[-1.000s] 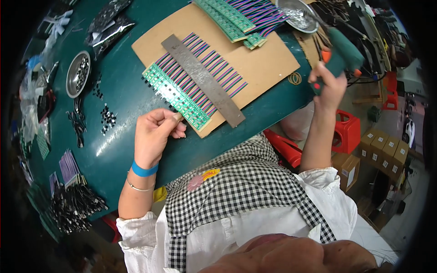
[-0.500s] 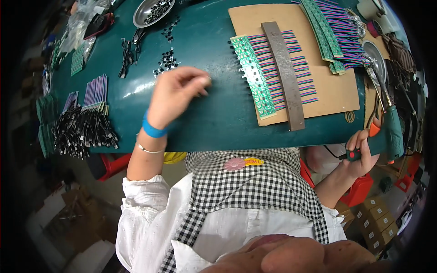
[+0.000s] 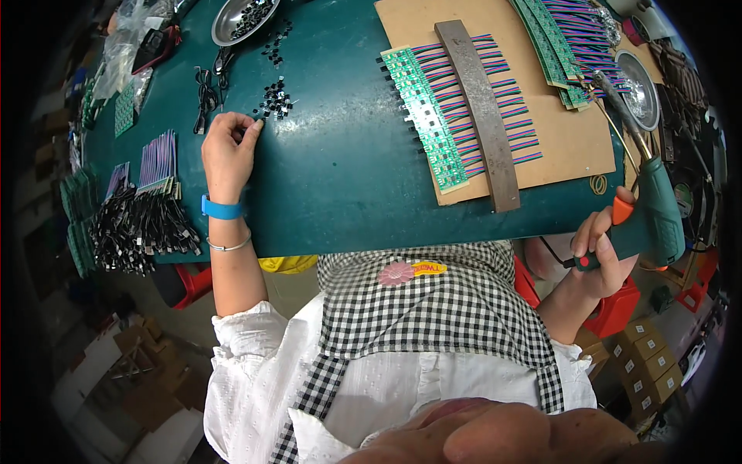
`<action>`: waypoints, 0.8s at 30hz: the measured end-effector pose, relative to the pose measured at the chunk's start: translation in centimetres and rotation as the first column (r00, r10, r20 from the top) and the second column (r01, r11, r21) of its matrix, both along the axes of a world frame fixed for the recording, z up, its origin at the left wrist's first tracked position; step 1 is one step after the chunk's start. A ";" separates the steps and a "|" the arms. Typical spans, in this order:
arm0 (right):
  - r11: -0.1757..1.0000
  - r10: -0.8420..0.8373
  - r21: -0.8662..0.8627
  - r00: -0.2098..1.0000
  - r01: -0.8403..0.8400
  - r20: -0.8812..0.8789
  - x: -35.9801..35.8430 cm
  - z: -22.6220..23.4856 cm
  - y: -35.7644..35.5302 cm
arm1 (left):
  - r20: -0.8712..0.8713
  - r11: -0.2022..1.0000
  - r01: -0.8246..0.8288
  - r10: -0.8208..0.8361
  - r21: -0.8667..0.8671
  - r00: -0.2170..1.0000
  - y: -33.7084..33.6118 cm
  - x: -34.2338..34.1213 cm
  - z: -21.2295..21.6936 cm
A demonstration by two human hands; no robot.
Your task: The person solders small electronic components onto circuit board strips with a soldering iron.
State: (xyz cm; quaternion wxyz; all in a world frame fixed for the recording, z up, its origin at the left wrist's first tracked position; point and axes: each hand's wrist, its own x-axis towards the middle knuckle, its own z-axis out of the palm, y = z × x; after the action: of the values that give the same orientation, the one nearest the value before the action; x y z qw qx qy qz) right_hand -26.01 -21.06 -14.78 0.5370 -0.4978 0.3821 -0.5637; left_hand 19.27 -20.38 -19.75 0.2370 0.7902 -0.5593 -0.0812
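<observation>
One view, head: the left hand point(image 3: 229, 153), fingertips nearly together, is beside small black parts point(image 3: 277, 99) on the counter point(image 3: 332, 185), any grip unclear; the right hand point(image 3: 600, 259) curls around a teal soldering gun point(image 3: 662, 216). Best pinch one part lightly, gun clear of the wires point(image 3: 519, 124).

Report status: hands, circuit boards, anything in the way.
Left hand beside loose black components; right hand gripping soldering gun. Circuit-board strip on cardboard; metal bar across its wires.
</observation>
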 end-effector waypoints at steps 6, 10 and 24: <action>0.999 0.041 -0.003 0.999 -0.041 0.024 0.8 -0.1 0.4 | -0.077 0.995 -0.098 0.095 -0.027 0.992 1.0 -1.1 0.6; 0.998 0.057 -0.007 0.990 -0.056 0.129 1.1 0.1 0.6 | -0.330 0.965 -0.065 -0.023 -0.256 0.944 1.3 -2.3 1.4; 0.978 0.150 0.135 0.984 -0.161 0.092 5.2 1.0 1.3 | -0.182 0.941 0.233 -0.281 -0.246 0.942 -1.1 -8.0 2.2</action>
State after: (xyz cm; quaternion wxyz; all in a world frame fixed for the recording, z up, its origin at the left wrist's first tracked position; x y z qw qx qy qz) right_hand -20.85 -19.74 -13.78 0.6287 -0.4634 0.3588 -0.5112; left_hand 11.26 -21.50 -17.54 0.3697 0.6652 -0.6348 -0.1338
